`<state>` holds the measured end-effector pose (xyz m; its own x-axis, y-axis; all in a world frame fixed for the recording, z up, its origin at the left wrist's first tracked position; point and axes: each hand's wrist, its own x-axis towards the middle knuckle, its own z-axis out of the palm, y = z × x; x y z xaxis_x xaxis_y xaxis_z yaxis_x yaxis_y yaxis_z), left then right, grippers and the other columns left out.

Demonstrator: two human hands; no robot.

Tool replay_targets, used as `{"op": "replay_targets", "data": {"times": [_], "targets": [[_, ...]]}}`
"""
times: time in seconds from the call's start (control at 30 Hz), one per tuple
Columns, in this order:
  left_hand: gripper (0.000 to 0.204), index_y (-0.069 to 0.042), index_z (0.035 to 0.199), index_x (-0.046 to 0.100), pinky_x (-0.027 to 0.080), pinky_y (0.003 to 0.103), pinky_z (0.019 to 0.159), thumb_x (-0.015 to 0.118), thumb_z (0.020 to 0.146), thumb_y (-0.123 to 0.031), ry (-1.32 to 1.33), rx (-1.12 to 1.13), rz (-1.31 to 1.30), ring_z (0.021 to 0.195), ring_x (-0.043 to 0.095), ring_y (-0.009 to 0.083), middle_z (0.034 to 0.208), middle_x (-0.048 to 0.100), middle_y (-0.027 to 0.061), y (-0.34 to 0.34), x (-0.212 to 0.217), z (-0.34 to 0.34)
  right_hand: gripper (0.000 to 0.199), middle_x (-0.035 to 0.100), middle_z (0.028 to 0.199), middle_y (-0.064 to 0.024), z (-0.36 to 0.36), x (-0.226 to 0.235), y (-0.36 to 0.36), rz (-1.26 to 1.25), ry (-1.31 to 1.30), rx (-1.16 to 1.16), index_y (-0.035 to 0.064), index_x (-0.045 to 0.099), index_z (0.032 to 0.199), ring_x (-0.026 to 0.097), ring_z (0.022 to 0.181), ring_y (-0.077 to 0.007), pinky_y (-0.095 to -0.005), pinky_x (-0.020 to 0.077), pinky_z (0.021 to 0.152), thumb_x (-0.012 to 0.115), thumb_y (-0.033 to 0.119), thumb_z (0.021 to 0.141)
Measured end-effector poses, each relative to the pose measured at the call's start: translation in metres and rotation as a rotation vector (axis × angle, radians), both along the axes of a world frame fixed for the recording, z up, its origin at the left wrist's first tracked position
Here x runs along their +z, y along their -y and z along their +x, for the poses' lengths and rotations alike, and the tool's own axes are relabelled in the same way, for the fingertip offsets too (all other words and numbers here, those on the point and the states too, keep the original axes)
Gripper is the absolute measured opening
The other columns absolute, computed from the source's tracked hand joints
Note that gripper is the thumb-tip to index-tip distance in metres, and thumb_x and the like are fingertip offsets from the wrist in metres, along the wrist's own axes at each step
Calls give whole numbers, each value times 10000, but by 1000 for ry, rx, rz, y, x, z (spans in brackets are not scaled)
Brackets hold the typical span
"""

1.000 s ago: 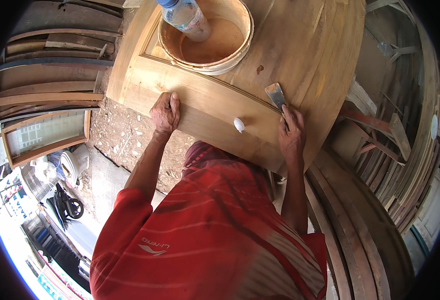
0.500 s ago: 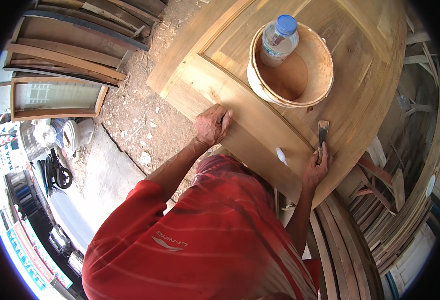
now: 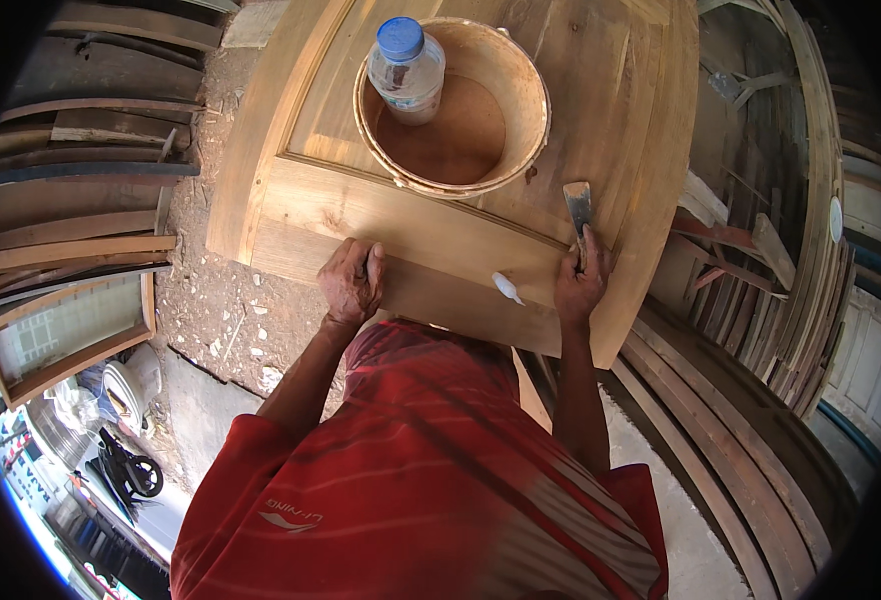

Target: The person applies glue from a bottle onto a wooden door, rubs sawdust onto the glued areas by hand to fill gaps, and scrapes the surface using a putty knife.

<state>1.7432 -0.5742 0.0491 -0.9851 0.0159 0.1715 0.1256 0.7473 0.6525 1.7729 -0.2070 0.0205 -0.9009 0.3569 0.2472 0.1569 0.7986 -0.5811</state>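
A wooden panel door [image 3: 286, 205] lies flat in front of me. My left hand [image 3: 353, 282] is closed in a fist at its near edge; whatever the curled fingers hold, if anything, is hidden. To the right, my right hand [image 3: 583, 280] grips a scraper [image 3: 579, 205], its flat metal blade pointing away from me over the door. Between the hands, nearer the right one, lies a small white tube [image 3: 508, 288] with a pointed tip. Beyond them stands a round, stained bucket [image 3: 533, 130] with brown powder-like matter [image 3: 461, 140] inside. A clear bottle [image 3: 408, 85] with a blue cap stands in it.
Wooden frames and boards [image 3: 81, 145] are stacked at the left over littered ground [image 3: 231, 335]. A glazed frame [image 3: 61, 335] and a white pail [image 3: 133, 385] are at the lower left. Long planks [image 3: 726, 430] run along the right, with scrap wood [image 3: 731, 245] beside the door.
My view has turned, so the door, bucket and hands appear farther left. Both hands keep about the same places on the door, and the scraper stays in the right one.
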Motion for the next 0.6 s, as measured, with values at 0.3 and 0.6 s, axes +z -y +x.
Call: {"op": "replay_targets", "data": {"times": [0.3, 0.6], "targets": [[219, -81, 890, 632, 501, 469, 633, 632, 1055, -225, -7, 11, -2, 708, 630, 387, 797, 616, 140, -3, -3, 1, 487, 704, 1218, -162, -6, -2, 0, 81, -148, 23, 60, 657, 1398, 659, 1132, -364, -470, 540, 949, 674, -16, 917], [300, -66, 842, 608, 491, 486, 633, 633, 1066, -264, -11, 149, -87, 705, 636, 408, 778, 620, 164, -11, -14, 5, 507, 704, 1181, -158, -2, 5, 6, 43, -138, -9, 74, 668, 1396, 684, 1048, -376, -484, 551, 905, 659, -13, 896]]}}
